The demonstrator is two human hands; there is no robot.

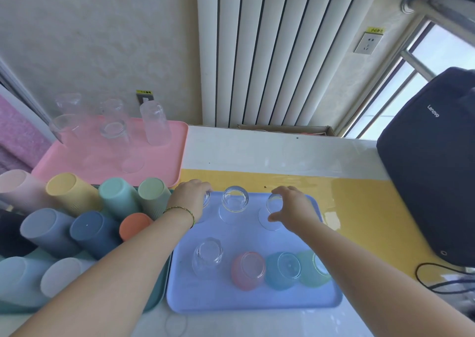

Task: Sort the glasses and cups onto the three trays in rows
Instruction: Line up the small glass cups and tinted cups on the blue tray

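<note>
A blue tray [257,303] lies in front of me. Its far row holds three upside-down clear glasses. My left hand [191,198] grips the leftmost one [206,199], mostly hidden by the fingers. A middle clear glass [234,200] stands free. My right hand [293,208] holds the right clear glass [273,204] by its upturned base. The near row has a clear glass [207,258], a pink glass [248,270], a blue glass [282,270] and a green glass [314,268], all upside down.
A pink tray [164,172] at the back left carries several tall clear glasses [155,123]. A teal tray [154,303] on the left holds several coloured plastic cups [73,192] upside down. A dark backpack [431,162] stands at the right, with black cables [437,282] beside it.
</note>
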